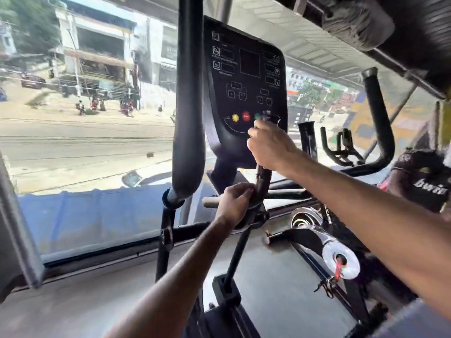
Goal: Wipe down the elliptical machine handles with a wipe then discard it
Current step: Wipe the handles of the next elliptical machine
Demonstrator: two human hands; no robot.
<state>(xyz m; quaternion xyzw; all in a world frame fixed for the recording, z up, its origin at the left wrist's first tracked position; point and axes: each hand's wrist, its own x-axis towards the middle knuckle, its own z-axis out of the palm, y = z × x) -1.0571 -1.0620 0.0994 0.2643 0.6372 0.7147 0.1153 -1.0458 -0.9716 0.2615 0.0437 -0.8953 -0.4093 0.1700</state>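
My R hand [271, 145] curled tight round upper inner handle [264, 179], knuckles just beside console [244, 81] lower edge; L hand [235, 203] grips its lower bend. Handle's long axis near upright, top pointing at console buttons. Padded swing bar [188, 118] close on L, open room to R
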